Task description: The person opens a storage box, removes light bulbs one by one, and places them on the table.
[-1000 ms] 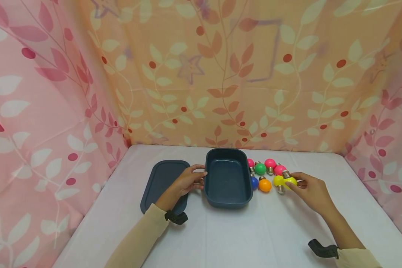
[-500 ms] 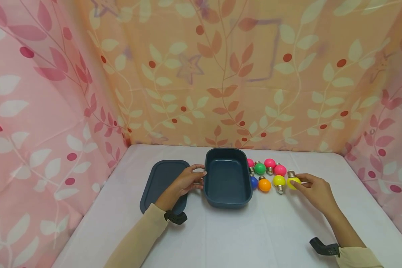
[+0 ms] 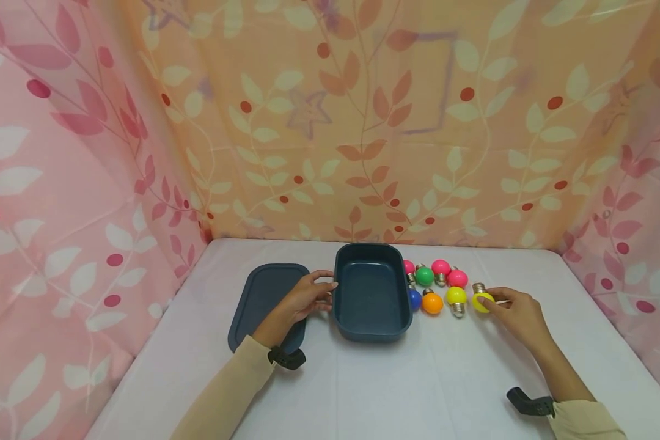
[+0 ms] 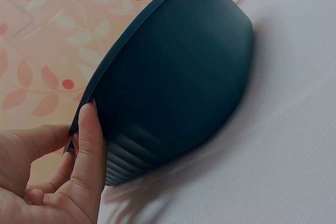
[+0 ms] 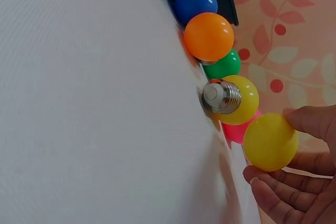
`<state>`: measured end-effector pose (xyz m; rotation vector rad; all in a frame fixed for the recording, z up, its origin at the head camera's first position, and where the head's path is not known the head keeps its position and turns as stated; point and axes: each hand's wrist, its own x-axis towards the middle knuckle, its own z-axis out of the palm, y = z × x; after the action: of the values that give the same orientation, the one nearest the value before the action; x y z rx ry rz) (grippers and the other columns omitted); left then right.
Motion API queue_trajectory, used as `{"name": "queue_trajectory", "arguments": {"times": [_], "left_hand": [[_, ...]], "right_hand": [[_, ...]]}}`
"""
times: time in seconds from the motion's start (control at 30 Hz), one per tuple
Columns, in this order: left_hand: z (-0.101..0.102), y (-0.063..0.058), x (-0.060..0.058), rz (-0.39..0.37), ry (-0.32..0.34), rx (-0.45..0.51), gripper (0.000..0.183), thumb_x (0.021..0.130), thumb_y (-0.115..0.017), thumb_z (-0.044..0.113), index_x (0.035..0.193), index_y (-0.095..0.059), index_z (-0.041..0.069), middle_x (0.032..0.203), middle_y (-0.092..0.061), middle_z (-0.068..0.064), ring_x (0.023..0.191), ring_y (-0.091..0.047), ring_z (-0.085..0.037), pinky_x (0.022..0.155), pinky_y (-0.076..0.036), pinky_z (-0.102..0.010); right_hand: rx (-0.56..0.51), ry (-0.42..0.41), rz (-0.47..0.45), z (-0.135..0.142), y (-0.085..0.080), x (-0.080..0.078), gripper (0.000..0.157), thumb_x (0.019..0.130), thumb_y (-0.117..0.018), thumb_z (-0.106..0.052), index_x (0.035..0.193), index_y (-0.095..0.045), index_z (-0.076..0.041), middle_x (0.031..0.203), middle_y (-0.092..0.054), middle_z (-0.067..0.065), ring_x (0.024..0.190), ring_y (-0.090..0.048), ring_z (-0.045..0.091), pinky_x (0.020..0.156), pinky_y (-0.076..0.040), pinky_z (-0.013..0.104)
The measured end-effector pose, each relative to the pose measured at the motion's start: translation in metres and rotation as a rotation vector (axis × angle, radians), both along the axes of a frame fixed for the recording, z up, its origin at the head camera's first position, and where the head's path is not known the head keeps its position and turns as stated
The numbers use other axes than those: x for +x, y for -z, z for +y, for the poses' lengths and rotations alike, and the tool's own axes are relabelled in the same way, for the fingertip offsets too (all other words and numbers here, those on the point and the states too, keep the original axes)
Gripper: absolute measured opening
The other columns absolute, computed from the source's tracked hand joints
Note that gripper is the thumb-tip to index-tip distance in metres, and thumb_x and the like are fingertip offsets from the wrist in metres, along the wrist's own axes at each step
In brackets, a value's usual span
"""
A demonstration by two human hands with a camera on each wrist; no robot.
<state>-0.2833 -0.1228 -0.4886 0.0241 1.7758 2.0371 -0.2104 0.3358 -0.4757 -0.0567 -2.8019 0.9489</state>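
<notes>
My left hand (image 3: 310, 293) pinches the left rim of a dark blue rectangular plastic container (image 3: 373, 337); in the left wrist view the fingertips sit right at the container's edge (image 4: 173, 72). Nothing lies inside the container. My right hand (image 3: 519, 315) holds a yellow light bulb (image 3: 481, 303) by its round globe, metal base pointing up in the head view. That globe (image 5: 270, 142) shows between thumb and fingers in the right wrist view. Just left of it lies a second yellow bulb (image 3: 456, 297), its base toward me.
Right of the container lie an orange bulb (image 3: 432, 304), a blue bulb (image 3: 415, 299), a green bulb (image 3: 425, 277) and several pink bulbs (image 3: 458, 279). A flat dark blue lid (image 3: 258, 299) lies left, partly under my left forearm. Patterned curtains (image 3: 363, 122) border the white table (image 3: 385, 397).
My right hand has moved slightly right with the yellow bulb, opening a gap from the other yellow bulb. The left hand stays at the container's rim.
</notes>
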Motion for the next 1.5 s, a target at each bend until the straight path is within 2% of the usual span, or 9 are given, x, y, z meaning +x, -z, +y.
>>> {"name": "queue_trajectory", "arguments": {"times": [0.17,0.4,0.6,0.77,0.93,1.07,1.5], "left_hand": [[0.000,0.003,-0.002,0.006,0.008,0.002,0.051,0.099,-0.066,0.011,0.145,-0.046,0.003,0.086,-0.065,-0.005,0.066,-0.062,-0.013,0.058,-0.058,-0.026],[-0.001,0.005,-0.001,-0.003,0.015,0.012,0.048,0.099,-0.065,0.010,0.143,-0.047,0.004,0.081,-0.064,-0.003,0.064,-0.062,-0.013,0.056,-0.058,-0.026],[-0.001,0.003,-0.003,0.002,0.016,0.015,0.052,0.098,-0.066,0.011,0.145,-0.045,0.003,0.088,-0.064,-0.006,0.065,-0.062,-0.012,0.057,-0.058,-0.026],[0.000,0.002,-0.003,-0.005,0.022,0.016,0.051,0.099,-0.066,0.011,0.145,-0.045,0.004,0.089,-0.063,-0.006,0.066,-0.062,-0.013,0.058,-0.059,-0.026],[-0.001,0.002,-0.002,0.003,0.021,0.013,0.053,0.099,-0.065,0.011,0.147,-0.044,0.002,0.083,-0.063,-0.006,0.065,-0.062,-0.013,0.058,-0.059,-0.026],[-0.001,0.001,-0.001,0.010,0.020,0.011,0.053,0.099,-0.065,0.011,0.147,-0.043,0.002,0.085,-0.063,-0.005,0.065,-0.063,-0.012,0.058,-0.059,-0.026],[-0.001,0.003,-0.002,0.013,0.018,0.012,0.051,0.099,-0.065,0.011,0.146,-0.044,0.003,0.083,-0.063,-0.003,0.064,-0.062,-0.011,0.057,-0.058,-0.025]], "right_hand": [[-0.004,0.004,-0.030,0.000,0.004,0.001,0.059,0.095,-0.069,-0.047,0.120,-0.068,0.007,0.108,-0.070,0.025,0.087,-0.066,0.032,0.063,-0.049,0.030],[-0.049,0.004,-0.076,-0.001,0.014,-0.001,0.061,0.097,-0.067,-0.047,0.125,-0.065,0.007,0.110,-0.070,0.024,0.083,-0.068,0.025,0.057,-0.054,0.025],[-0.066,0.029,-0.069,-0.004,0.016,-0.004,0.064,0.097,-0.065,-0.049,0.126,-0.063,0.008,0.111,-0.069,0.027,0.075,-0.069,0.021,0.056,-0.053,0.024],[-0.066,0.021,-0.049,-0.005,0.019,-0.004,0.061,0.098,-0.065,-0.046,0.125,-0.064,0.008,0.104,-0.071,0.023,0.070,-0.066,0.018,0.055,-0.052,0.025],[-0.079,0.018,-0.055,-0.007,0.021,-0.003,0.063,0.099,-0.062,-0.049,0.127,-0.064,0.008,0.103,-0.072,0.022,0.073,-0.066,0.019,0.057,-0.054,0.022],[-0.098,0.005,-0.062,-0.010,0.019,-0.004,0.065,0.101,-0.058,-0.050,0.129,-0.062,0.008,0.104,-0.072,0.023,0.077,-0.069,0.021,0.060,-0.055,0.020],[-0.125,-0.024,-0.048,-0.012,0.019,-0.004,0.059,0.105,-0.053,-0.045,0.130,-0.062,0.008,0.106,-0.072,0.022,0.077,-0.068,0.019,0.063,-0.056,0.019]]}}
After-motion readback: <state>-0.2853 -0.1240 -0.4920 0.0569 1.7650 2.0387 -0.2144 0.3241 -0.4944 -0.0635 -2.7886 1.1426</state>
